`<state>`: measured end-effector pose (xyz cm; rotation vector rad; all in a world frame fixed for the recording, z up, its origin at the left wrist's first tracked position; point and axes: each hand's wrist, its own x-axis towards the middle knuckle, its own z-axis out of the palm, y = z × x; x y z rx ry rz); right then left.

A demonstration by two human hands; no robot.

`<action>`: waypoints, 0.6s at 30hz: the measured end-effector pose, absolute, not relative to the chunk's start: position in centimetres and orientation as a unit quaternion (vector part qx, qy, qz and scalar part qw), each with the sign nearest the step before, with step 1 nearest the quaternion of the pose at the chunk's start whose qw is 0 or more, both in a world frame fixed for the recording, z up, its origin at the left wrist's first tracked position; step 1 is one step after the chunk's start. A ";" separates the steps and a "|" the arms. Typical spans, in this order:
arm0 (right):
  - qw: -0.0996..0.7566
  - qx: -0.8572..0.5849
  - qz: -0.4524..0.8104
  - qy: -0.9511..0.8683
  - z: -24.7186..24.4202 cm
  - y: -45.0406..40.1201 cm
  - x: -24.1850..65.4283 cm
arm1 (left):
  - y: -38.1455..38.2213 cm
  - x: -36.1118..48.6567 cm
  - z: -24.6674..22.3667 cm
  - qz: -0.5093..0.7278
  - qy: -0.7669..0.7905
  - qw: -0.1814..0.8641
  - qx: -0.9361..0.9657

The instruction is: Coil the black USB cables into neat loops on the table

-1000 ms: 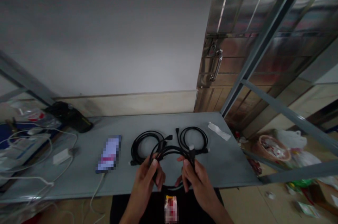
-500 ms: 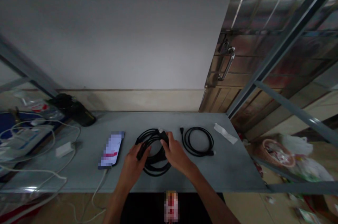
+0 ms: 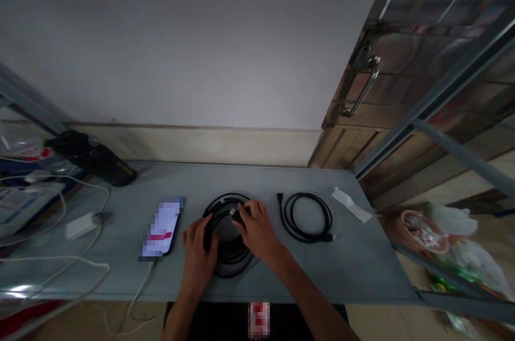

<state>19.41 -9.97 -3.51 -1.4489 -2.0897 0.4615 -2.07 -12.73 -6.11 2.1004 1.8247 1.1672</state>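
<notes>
A thick coil of black cable (image 3: pixel 229 252) lies on the grey table in the middle. My left hand (image 3: pixel 199 247) is closed round the coil's left side, fingers on top and thumb inside the ring. At the coil's upper right, my right hand (image 3: pixel 257 228) pinches a black cable plug with a metal tip. A second, thinner black cable coil (image 3: pixel 308 217) rests flat to the right, touched by neither hand. Beyond it lies a white strip (image 3: pixel 352 205).
A phone (image 3: pixel 163 227) with a white cable sits left of the coil. Farther left are a white adapter (image 3: pixel 82 225), tangled white cords and a black bottle (image 3: pixel 96 158). Metal posts (image 3: pixel 438 89) frame the table, and a pink basket (image 3: pixel 424 231) is at the right.
The camera view has shifted slightly. My right hand has moved left over the coil with the plug, whose metal tip now points up-left. My left hand has shifted a little on the left side.
</notes>
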 end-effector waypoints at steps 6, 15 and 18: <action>0.265 -0.551 0.153 -0.776 -3.8 -8.9 20.0 | -13.2 -1.2 -5.2 0.380 0.577 0.011 0.723; 0.267 -0.575 0.170 -0.755 -4.3 -8.1 19.5 | -16.8 -0.2 -6.0 0.305 0.438 0.038 0.845; 0.274 -0.567 0.179 -0.755 -3.6 -8.6 20.1 | -16.3 -0.3 -6.3 0.314 0.431 0.045 0.845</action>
